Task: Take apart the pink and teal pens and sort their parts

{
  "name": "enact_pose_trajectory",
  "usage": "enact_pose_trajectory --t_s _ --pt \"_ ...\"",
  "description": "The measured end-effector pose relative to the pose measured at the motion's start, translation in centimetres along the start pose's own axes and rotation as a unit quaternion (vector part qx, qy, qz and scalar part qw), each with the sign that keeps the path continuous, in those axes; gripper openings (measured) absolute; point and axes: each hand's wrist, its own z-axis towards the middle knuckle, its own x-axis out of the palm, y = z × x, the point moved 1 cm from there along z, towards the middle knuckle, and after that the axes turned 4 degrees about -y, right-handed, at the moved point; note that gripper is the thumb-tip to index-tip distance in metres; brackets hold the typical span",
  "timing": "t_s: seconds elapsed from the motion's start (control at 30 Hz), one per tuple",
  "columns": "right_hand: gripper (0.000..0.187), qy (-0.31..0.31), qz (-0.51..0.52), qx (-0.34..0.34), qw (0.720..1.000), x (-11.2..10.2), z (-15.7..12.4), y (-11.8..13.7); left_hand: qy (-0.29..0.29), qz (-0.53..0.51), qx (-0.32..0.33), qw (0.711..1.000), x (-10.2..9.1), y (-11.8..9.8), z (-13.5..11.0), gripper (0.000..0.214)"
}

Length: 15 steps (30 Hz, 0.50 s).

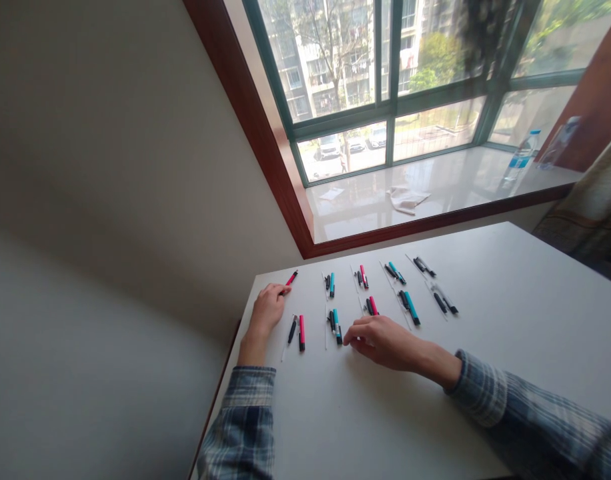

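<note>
At the table's far left corner, my left hand [269,307] has its fingers closed on the lower end of a red and black pen [291,277]. The fingers partly hide that pen. My right hand [385,341] is low over the table, its fingers bent and slightly apart with nothing visible between them. Its fingertips are beside the black end of a teal pen barrel [337,325], which lies with black parts and a thin white refill [326,328]. Behind the right hand, a red barrel [373,305] is partly covered. Nearer my left forearm lies another red barrel [301,333] beside a black grip [292,331].
Several more pen-part groups lie in two rows on the white table [410,413], including teal barrels [412,308] and clear-and-black parts [445,300]. A wall borders the left. Beyond, the window sill [355,217] holds a cloth [407,199] and a bottle [523,157].
</note>
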Motion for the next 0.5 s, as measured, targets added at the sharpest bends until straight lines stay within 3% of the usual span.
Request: enact_pose_trajectory --t_s 0.5 --pt "0.025 -0.001 0.008 0.000 1.000 -0.12 0.12 0.24 0.005 -0.041 -0.027 0.999 0.11 -0.43 -0.09 0.029"
